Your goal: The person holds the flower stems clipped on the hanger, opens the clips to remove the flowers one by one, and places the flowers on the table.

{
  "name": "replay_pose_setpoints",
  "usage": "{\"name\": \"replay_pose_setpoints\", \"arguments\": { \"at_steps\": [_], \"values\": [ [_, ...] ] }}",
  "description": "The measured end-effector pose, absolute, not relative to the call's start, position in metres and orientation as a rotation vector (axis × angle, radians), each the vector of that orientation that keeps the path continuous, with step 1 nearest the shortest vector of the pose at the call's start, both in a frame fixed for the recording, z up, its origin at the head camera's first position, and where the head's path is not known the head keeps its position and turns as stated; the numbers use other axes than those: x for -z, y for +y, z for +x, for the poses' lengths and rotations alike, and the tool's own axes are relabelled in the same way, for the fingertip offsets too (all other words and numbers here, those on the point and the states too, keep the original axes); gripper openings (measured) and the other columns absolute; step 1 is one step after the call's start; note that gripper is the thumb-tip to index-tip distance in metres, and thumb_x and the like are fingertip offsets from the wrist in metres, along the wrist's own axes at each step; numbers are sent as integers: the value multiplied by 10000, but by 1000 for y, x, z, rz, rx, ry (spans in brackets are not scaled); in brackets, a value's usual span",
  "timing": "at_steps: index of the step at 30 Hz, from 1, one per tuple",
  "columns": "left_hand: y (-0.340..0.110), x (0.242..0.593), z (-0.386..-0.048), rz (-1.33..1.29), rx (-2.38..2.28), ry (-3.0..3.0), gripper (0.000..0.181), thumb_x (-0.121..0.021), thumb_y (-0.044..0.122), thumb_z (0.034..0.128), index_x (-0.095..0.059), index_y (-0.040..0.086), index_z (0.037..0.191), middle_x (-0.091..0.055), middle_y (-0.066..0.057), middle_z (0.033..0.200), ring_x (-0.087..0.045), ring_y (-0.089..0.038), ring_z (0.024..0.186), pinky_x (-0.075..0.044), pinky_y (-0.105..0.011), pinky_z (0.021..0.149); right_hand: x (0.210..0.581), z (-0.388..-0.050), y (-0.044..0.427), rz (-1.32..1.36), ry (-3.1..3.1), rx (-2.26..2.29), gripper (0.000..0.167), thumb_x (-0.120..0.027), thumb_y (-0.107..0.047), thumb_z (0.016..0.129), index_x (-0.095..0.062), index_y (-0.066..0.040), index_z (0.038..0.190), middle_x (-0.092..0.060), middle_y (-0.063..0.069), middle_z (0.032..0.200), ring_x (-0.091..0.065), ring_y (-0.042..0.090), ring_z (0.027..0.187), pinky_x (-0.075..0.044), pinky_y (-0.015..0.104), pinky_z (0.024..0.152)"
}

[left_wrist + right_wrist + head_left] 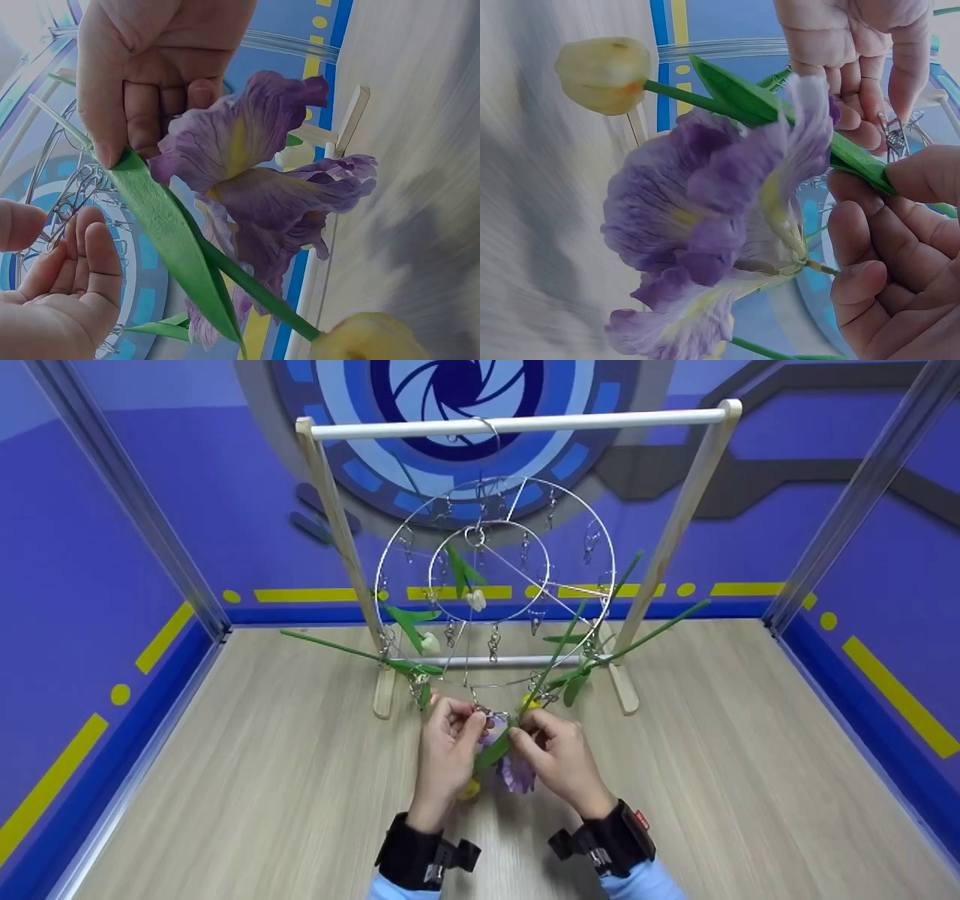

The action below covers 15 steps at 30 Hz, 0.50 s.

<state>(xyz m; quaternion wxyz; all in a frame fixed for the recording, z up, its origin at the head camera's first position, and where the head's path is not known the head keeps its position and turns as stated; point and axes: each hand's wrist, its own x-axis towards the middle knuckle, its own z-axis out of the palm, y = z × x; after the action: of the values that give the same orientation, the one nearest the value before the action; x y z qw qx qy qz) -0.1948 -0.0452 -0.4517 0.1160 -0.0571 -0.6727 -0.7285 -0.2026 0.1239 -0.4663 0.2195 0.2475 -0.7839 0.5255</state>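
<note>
One yellow tulip (757, 101) sits pinched in my right hand (555, 746) above the bench (225, 735), midway between its side edges, while my left hand (454, 742) pinches a clip (895, 139) I'd align squarely with the stem (264, 294) before easing off

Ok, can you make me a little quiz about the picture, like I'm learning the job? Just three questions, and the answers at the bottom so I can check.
1. Which hand pinches the metal clip?
2. True or false: the round hanger hangs from the white bar.
3. Pick one. Follow the pinched green stem down to its flower. What colour is it?
A. purple
B. white
C. yellow

Key:
1. The left hand.
2. True: its hook goes over the bar.
3. C. The right hand pinches that stem.
</note>
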Motion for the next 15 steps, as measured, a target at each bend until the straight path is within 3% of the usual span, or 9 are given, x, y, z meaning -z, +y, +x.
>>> {"name": "replay_pose_setpoints", "arguments": {
  "at_steps": [9,15],
  "values": [
    [-45,454,-197,-164,2147,-1949,115,-604,-33,981,-520,-78,1044,-634,-152,993,-645,-190,880,-567,-255,771,465,-202,125,687,-2202,-1430,161,-730,20,904,-655,-101,827,-649,-33,694,-513,9,581,-454,209,493],
    [-44,454,-198,-143,2177,-1921,120,-577,-30,998,-508,-85,1079,-622,-174,1013,-637,-229,896,-564,-262,777,464,-202,125,683,-2200,-1426,166,-729,20,906,-646,-99,825,-645,-32,689,-509,8,576,-452,212,480]
  ]
}}
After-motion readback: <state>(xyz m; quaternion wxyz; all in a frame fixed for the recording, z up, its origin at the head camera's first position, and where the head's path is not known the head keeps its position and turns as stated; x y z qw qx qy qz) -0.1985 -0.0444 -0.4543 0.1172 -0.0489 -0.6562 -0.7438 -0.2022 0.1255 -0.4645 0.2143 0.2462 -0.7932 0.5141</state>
